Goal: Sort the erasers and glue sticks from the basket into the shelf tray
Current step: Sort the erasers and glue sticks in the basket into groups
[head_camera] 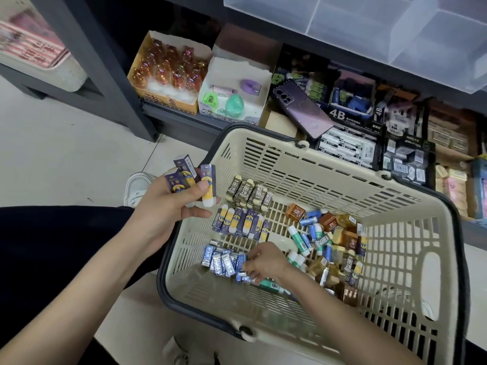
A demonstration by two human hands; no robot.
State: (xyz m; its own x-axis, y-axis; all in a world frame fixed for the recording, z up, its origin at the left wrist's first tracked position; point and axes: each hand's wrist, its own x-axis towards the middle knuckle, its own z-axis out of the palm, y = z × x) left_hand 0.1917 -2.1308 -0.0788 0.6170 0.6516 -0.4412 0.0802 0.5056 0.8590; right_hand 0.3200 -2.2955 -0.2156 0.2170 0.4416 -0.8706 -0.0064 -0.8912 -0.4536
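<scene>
On the floor before a low shelf, at the left, the left hand (pixel 168 206) hovers over the near-left rim of the cream basket (pixel 329 164). Its fingers (pixel 203 185) are curled, and with the thumb they pinch three purple-and-yellow erasers (pixel 188 180) standing on end.

Inside the basket, three sorted rows lie side by side. The 2B erasers (pixel 249 192) are farthest, a purple-and-yellow row (pixel 241 223) sits in the middle, and the blue erasers (pixel 224 262) are nearest. Their long axes run roughly away from the person.

The right hand (pixel 266 262) is down in the basket at the right end of the blue row. Its fingers seem to close on the last one or two, so this hand is the nearer for that pick.

Farther right is an unsorted jumble (pixel 332 248) with glue sticks (pixel 299 237) among it. The clear divided tray (pixel 369 27), probably the target, lies beyond the far rim, up and right.
</scene>
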